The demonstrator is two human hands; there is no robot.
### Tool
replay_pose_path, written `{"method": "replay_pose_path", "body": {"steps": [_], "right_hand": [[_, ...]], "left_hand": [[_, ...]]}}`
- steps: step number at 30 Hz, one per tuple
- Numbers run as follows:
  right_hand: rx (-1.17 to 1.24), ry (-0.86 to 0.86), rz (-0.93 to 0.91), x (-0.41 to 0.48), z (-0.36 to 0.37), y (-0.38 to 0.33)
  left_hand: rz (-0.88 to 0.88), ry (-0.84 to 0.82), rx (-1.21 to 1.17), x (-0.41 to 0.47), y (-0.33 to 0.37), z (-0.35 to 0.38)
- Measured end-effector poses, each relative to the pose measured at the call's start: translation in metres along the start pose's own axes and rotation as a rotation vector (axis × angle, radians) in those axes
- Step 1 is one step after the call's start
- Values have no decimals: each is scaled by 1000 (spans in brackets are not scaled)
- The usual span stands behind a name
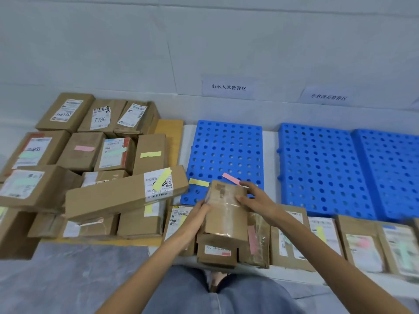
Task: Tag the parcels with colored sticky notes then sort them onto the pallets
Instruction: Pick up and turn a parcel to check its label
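I hold a small brown cardboard parcel (226, 211) wrapped in clear tape, lifted above the parcels in front of me. My left hand (199, 214) grips its left side and my right hand (254, 198) holds its top right edge. A pink sticky note (231, 178) and a yellow sticky note (199, 182) lie on the near edge of the left blue pallet (226, 150). A second blue pallet (317, 168) lies to the right. Under the held parcel sit a small box (216, 252) and a parcel with a pink note (252, 240).
Many tagged cardboard parcels (90, 159) are piled on the left, with a long box (118, 196) lying on top. More tagged parcels (362, 243) line the front right. Two paper signs (229, 87) hang on the wall behind the pallets. My knees are below.
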State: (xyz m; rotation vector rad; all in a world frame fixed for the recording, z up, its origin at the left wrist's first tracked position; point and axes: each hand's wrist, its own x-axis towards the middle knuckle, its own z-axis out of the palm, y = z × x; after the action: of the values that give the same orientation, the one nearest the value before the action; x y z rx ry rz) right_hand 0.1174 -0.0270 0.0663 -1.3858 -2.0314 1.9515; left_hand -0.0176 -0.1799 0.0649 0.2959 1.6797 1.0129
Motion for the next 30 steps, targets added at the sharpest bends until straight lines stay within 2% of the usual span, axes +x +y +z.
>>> {"method": "replay_pose_path", "body": {"steps": [3, 5, 7, 9, 11, 15, 18, 24, 26, 30], "right_hand": [[-129, -45, -51, 11, 3, 7], [-84, -58, -54, 24, 3, 1], [-130, 55, -94, 44, -1, -6], [-346, 218, -144, 71, -5, -6], [-507, 287, -134, 96, -6, -3], [-785, 202, -70, 133, 4, 11], [-872, 189, -25, 145, 11, 22], [-729, 295, -128, 143, 8, 29], [-505, 292, -157, 131, 6, 14], [-60, 112, -239, 84, 2, -38]], "left_hand": [[44, 12, 146, 0, -14, -8], [99, 69, 204, 0, -19, -12], [126, 138, 212, -1, -19, -14], [148, 231, 225, 3, -16, -15], [197, 290, 224, 10, -15, -15], [244, 367, 204, 22, -10, -18], [291, 397, 233, 26, -4, -22], [453, 421, 342, 20, 8, -27], [504, 409, 314, 13, 17, -25], [543, 382, 178, 1, 44, -19]]}}
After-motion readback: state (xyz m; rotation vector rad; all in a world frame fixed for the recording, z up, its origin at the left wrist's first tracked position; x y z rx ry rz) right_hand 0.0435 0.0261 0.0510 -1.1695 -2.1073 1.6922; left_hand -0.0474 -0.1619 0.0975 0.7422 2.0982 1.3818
